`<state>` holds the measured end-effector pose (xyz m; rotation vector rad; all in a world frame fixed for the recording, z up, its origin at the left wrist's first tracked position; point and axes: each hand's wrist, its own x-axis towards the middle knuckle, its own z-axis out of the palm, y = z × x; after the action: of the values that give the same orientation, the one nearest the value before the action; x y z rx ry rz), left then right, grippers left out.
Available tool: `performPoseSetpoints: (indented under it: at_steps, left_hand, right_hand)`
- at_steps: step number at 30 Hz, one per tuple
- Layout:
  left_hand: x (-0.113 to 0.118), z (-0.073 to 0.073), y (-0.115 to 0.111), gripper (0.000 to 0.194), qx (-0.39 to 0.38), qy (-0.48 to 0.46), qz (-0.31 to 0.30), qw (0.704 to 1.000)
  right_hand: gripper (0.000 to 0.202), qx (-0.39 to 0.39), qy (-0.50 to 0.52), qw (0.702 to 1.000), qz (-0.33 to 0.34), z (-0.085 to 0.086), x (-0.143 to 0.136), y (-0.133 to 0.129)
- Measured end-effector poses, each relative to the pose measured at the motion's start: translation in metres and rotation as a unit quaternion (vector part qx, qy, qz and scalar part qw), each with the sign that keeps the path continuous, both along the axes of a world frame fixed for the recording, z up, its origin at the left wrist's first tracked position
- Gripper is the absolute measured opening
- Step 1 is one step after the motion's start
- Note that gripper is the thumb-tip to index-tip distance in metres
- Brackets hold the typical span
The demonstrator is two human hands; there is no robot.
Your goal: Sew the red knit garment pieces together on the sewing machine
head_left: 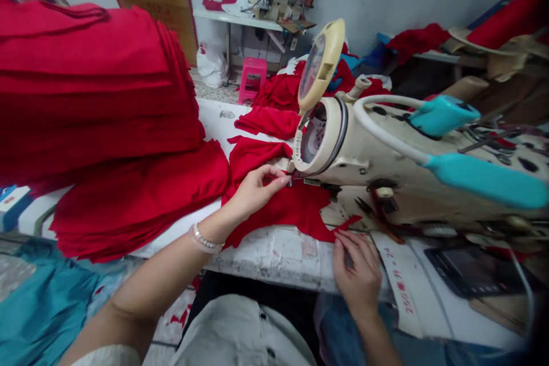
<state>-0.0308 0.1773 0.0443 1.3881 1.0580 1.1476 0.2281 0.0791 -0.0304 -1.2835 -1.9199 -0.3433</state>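
Note:
A cream sewing machine stands on the white table, its open round end facing left. Under its needle area lies a piece of red fabric that spreads toward the table's front edge. My left hand reaches to the needle area with thumb and forefinger pinched together; what lies between them is too small to make out. Lower right, my right hand has its fingers closed at the fabric's right corner. Just beyond that hand rest thread snips with orange-brown handles.
A tall stack of red fabric fills the left. A cream-rimmed magnifier and a turquoise-ended lamp sit on the machine. A black phone-like device lies right. Farther back are a pink stool and another sewing machine.

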Motion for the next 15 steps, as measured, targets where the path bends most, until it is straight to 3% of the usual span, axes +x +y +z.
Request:
performPoseSetpoints:
  at_steps: [2, 5, 8, 11, 15]
  left_hand:
    - [0.011, 0.001, -0.003, 0.027, -0.143, -0.144, 0.005, 0.979]
    - [0.030, 0.001, -0.006, 0.029, -0.203, -0.241, 0.024, 0.949]
    - [0.039, -0.001, -0.010, 0.032, -0.174, -0.287, 0.019, 0.942]
    - [0.033, -0.002, -0.013, 0.030, -0.120, -0.285, 0.001, 0.951]
    - [0.016, 0.002, -0.012, 0.024, -0.016, -0.153, -0.018, 0.988]
  right_hand:
    - [0.014, -0.003, -0.007, 1.000, 0.001, 0.000, 0.000, 0.000]
    - [0.013, -0.005, -0.012, 1.000, 0.000, 0.000, -0.001, 0.000]
    - [0.013, -0.009, -0.011, 1.000, -0.002, -0.001, -0.001, 0.000]
    - [0.013, -0.014, -0.013, 1.000, -0.002, -0.003, 0.001, 0.000]
    - [0.013, -0.005, -0.015, 1.000, 0.012, 0.002, -0.002, -0.001]
